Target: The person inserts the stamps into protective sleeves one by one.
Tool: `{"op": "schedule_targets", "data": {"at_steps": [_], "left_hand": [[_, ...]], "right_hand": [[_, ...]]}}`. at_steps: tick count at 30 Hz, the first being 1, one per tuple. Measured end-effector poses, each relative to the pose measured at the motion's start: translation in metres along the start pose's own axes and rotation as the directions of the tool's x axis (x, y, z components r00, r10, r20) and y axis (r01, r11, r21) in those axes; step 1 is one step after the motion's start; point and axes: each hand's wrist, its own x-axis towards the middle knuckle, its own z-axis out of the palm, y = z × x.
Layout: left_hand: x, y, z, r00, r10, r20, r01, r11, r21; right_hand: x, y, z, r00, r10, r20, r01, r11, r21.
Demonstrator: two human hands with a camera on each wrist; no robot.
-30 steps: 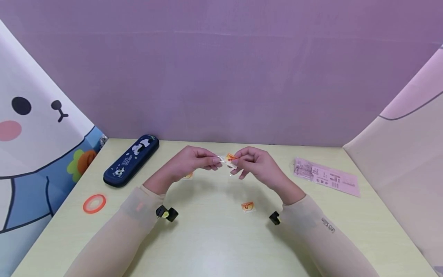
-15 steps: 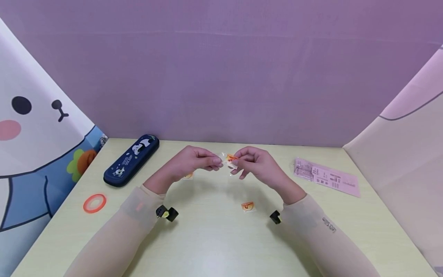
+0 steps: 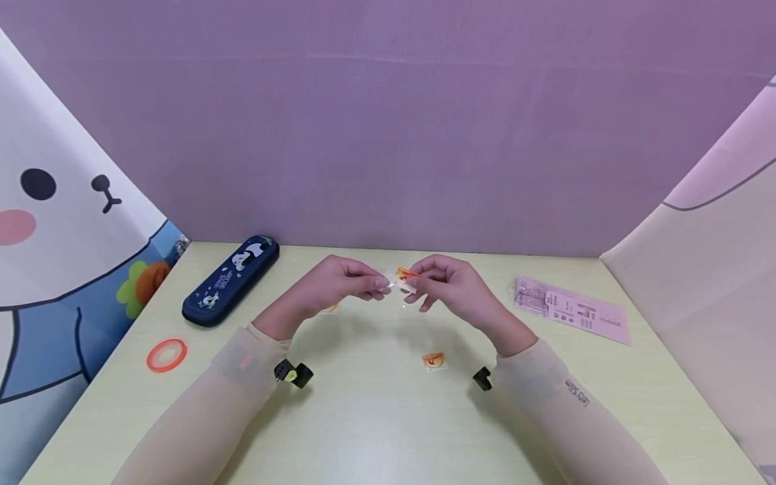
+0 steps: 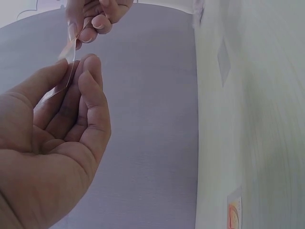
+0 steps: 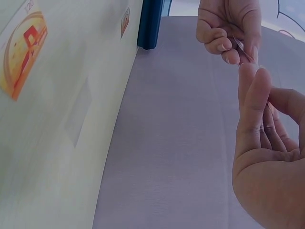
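Note:
Over the back middle of the table, both hands hold a small orange-and-white sticker (image 3: 405, 274) with clear film at its left side. My left hand (image 3: 342, 286) pinches the film end between thumb and fingers; in the left wrist view the clear film (image 4: 70, 76) runs bent past that thumb. My right hand (image 3: 451, 289) pinches the orange part. Fingertips of the two hands are close together. Below them on the table lies a similar orange sticker (image 3: 434, 362), and another sticker (image 3: 330, 308) is partly hidden behind the left hand.
A dark blue pencil case (image 3: 230, 281) lies at the back left, with an orange ring-shaped roll (image 3: 166, 356) in front of it. To the right is a pink printed packet (image 3: 587, 316). A translucent square (image 5: 78, 112) lies flat on the table. A purple backdrop (image 3: 388, 135) rises behind.
Both hands stay almost in place. The clear film between the fingertips has shifted and catches the light differently, and the left fingertips have crept slightly to the right.

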Motion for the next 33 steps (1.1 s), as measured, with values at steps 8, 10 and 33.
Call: {"op": "schedule_targets", "data": {"at_steps": [8, 10, 33], "left_hand": [[0.0006, 0.0003, 0.0014, 0.999, -0.010, -0.032, 0.010, 1.000, -0.017], [0.0008, 0.0002, 0.0015, 0.999, -0.008, -0.036, 0.007, 1.000, -0.020], [-0.0008, 0.0025, 0.0035, 0.998, 0.015, -0.058, -0.016, 1.000, -0.014]], "right_hand": [[-0.0013, -0.0022, 0.0006, 1.000, 0.020, 0.001, -0.020, 1.000, 0.002], [-0.0010, -0.0021, 0.0004, 1.000, 0.018, 0.004, -0.018, 1.000, -0.001], [0.0000, 0.0007, -0.0016, 1.000, 0.022, 0.008, -0.022, 1.000, -0.017]]}}
